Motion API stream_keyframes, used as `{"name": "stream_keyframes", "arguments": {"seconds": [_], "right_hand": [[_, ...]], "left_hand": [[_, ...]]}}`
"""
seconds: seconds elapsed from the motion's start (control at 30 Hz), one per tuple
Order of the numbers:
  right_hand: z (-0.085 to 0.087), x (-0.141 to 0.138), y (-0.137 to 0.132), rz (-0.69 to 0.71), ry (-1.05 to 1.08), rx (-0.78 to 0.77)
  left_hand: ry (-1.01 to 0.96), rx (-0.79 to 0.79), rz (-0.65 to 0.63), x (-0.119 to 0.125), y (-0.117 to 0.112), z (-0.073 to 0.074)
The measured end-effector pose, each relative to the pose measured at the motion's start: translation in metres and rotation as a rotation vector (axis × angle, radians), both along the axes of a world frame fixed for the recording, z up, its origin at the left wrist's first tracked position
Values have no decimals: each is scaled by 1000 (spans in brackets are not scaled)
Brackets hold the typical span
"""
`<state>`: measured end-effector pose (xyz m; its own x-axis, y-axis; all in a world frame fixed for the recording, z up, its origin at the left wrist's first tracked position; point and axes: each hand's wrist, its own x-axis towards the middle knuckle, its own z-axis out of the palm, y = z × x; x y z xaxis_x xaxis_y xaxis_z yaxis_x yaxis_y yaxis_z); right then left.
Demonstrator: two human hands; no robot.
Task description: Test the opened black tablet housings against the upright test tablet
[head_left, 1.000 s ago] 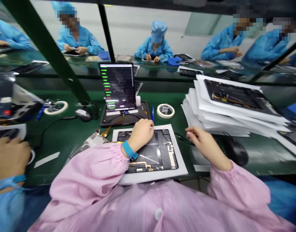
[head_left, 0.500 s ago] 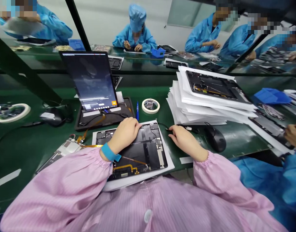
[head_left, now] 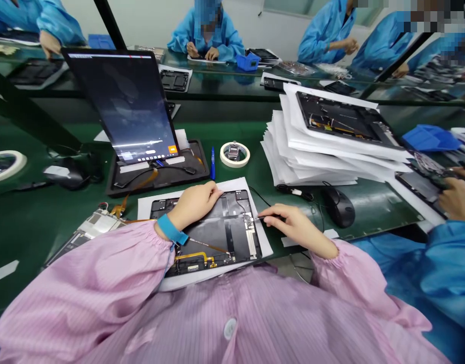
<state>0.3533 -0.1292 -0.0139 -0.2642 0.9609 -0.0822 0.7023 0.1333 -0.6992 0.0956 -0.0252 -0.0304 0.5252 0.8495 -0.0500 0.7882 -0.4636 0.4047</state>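
An opened tablet chassis (head_left: 225, 230) lies on a white sheet (head_left: 149, 205) in front of me on the green bench. My left hand (head_left: 194, 202) rests on its upper edge with fingers curled, pressing it down. My right hand (head_left: 293, 225) pinches thin dark tweezers (head_left: 268, 217), their tip touching the connector strip at the chassis's right edge. A lit tablet (head_left: 130, 114) stands propped on a black tray (head_left: 160, 177) just behind.
A tall stack of white sheets topped by another chassis (head_left: 338, 124) stands right. A black mouse (head_left: 338, 207), tape roll (head_left: 235, 154) and blue pen (head_left: 213, 162) lie nearby. A loose board (head_left: 92, 227) lies left. A co-worker's hand (head_left: 458, 197) works at far right.
My right hand has picked up the tweezers from beside the mouse cable and brought their tip to the chassis's right edge. The view has shifted closer and lower. My left hand stays put.
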Motion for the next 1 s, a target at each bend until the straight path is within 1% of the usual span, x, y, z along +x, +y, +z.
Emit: {"name": "stream_keyframes", "arguments": {"seconds": [0.07,0.13,0.3,0.5,0.63,0.73,0.83,0.9,1.0], "right_hand": [[-3,-1,-2,19,-37,81],[-8,-2,-2,42,-61,125],[-15,-4,1,52,-64,169],[-20,-11,3,7,-58,214],[-18,-15,0,58,-68,256],[-18,-19,-5,107,-218,349],[-27,-21,-7,124,-409,522],[-35,-23,-6,145,-480,611],[-39,-26,-2,185,-518,635]], "left_hand": [[2,-5,4,0,0,1],[8,-11,8,1,-1,2],[6,-14,8,1,0,2],[-47,-10,-2,-1,4,-4],[-100,-19,24,-1,4,-2],[-122,-2,45,-1,1,4],[-102,28,25,-1,2,5],[-78,35,7,-3,5,3],[-62,49,0,-5,7,-1]]}}
